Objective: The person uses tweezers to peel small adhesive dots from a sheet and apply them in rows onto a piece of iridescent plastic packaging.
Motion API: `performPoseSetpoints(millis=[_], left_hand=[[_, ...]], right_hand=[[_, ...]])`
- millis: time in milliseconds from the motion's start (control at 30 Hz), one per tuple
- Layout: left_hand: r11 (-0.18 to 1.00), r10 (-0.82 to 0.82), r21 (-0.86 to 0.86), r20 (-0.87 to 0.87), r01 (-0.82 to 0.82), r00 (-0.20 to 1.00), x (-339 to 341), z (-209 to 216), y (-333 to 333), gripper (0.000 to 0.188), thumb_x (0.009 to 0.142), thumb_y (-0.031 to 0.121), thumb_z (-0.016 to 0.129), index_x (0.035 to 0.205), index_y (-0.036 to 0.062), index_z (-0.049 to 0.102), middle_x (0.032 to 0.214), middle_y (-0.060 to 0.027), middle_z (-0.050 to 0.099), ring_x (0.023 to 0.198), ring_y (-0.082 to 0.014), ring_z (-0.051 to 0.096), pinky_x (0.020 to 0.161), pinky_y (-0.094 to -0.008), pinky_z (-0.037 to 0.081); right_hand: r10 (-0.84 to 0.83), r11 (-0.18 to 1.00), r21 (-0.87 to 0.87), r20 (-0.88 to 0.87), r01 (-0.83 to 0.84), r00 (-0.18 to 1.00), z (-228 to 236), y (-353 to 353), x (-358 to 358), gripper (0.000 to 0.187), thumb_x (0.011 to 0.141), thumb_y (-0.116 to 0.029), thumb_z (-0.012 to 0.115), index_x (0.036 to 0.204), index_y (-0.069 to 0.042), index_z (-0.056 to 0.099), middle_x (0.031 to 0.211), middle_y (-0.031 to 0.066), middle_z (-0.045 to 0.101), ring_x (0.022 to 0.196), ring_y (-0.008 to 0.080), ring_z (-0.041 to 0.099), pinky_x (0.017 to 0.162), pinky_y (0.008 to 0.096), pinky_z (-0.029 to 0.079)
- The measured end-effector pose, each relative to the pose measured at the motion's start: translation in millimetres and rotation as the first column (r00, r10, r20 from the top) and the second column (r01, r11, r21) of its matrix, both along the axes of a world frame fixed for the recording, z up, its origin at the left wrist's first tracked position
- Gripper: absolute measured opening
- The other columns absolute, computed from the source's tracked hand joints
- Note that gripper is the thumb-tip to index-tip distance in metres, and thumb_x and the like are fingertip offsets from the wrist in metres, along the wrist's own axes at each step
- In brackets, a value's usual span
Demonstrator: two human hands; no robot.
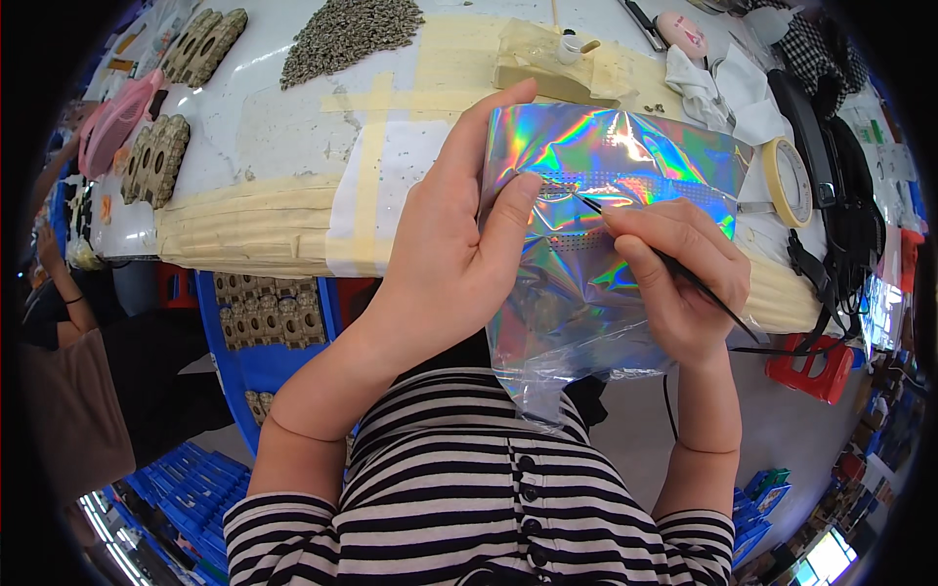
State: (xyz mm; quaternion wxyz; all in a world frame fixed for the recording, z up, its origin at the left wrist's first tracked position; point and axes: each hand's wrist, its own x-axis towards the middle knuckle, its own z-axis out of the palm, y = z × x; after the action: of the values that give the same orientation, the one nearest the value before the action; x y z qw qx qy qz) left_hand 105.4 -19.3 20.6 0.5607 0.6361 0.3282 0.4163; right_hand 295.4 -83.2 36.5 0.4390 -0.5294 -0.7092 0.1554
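A shiny holographic plastic sheet or bag (625, 146), with rows of small dark dots across it, is held up over the table's near edge. My left hand (454, 234) grips its left side, the thumb pressing on the front and the fingers behind. My right hand (689, 269) is closed round thin black tweezers (702, 285). Their tips touch or hover just over the dotted rows beside my left thumb; which one I cannot tell. Whether anything sits between the tips is too small to see. The sheet's clear lower end hangs toward my striped shirt.
A heap of small metallic parts (352, 39) lies at the back. Camouflage-coloured moulded pieces (156, 161) and a pink fan (117, 122) stand left; a tape roll (785, 184) lies right. A taped block (547, 83) bears a small bottle. A blue tray (234, 396) sits below; another person is left.
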Motion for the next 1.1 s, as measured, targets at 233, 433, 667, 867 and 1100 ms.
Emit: performPoseSetpoints(millis=[233,433,667,867,1100], left_hand=[[1.000,-0.020,0.019,-0.019,0.020,1.000,-1.2,2.6,0.9,0.047,0.099,0.007,0.051,0.142,-0.0025,0.037,0.122,-0.0132,0.058,0.110,-0.0152,0.056,0.095,-0.0282,0.045],[0.999,-0.042,-0.033,-0.006,0.042,0.999,-0.9,6.7,0.9,0.054,0.095,0.006,0.059,0.143,-0.0023,0.036,0.125,-0.0107,0.056,0.113,-0.0137,0.055,0.097,-0.0282,0.044],[0.996,-0.039,-0.082,0.030,0.042,0.999,7.6,9.6,5.7,0.065,0.084,-0.001,0.069,0.142,-0.0019,0.038,0.122,-0.0098,0.058,0.112,-0.0134,0.056,0.097,-0.0284,0.045],[0.997,-0.030,-0.072,-0.030,0.028,0.999,5.3,11.6,5.4,0.065,0.084,-0.002,0.069,0.141,-0.0019,0.038,0.121,-0.0090,0.058,0.109,-0.0129,0.057,0.095,-0.0274,0.046],[0.996,-0.012,-0.084,-0.011,0.011,1.000,4.6,9.8,4.2,0.068,0.083,-0.001,0.070,0.143,-0.0017,0.037,0.122,-0.0095,0.058,0.110,-0.0135,0.057,0.095,-0.0285,0.047]], right_hand=[[-0.011,1.000,0.022,-0.074,0.013,0.997,-2.0,-1.8,2.3,0.017,0.078,0.000,0.074,0.094,-0.002,0.074,0.083,0.0084,0.071,0.072,0.0169,0.065,0.064,0.0270,0.052],[-0.021,0.999,0.026,-0.086,0.023,0.996,-1.5,-2.3,4.0,0.015,0.079,0.000,0.074,0.094,-0.002,0.074,0.081,0.0082,0.070,0.070,0.0172,0.064,0.063,0.0268,0.050],[-0.005,0.998,0.065,-0.116,0.013,0.993,-4.0,-1.7,7.4,0.014,0.082,-0.001,0.072,0.095,0.000,0.072,0.082,0.0089,0.070,0.069,0.0172,0.064,0.062,0.0267,0.049],[-0.003,0.999,0.038,-0.105,0.007,0.994,-3.2,-2.1,6.7,0.013,0.080,0.000,0.073,0.094,0.000,0.073,0.082,0.0093,0.070,0.070,0.0180,0.065,0.062,0.0267,0.050],[-0.004,1.000,0.023,-0.096,0.006,0.995,-2.8,-1.2,4.0,0.016,0.078,0.001,0.075,0.094,-0.001,0.074,0.082,0.0092,0.071,0.071,0.0188,0.066,0.063,0.0276,0.051]])
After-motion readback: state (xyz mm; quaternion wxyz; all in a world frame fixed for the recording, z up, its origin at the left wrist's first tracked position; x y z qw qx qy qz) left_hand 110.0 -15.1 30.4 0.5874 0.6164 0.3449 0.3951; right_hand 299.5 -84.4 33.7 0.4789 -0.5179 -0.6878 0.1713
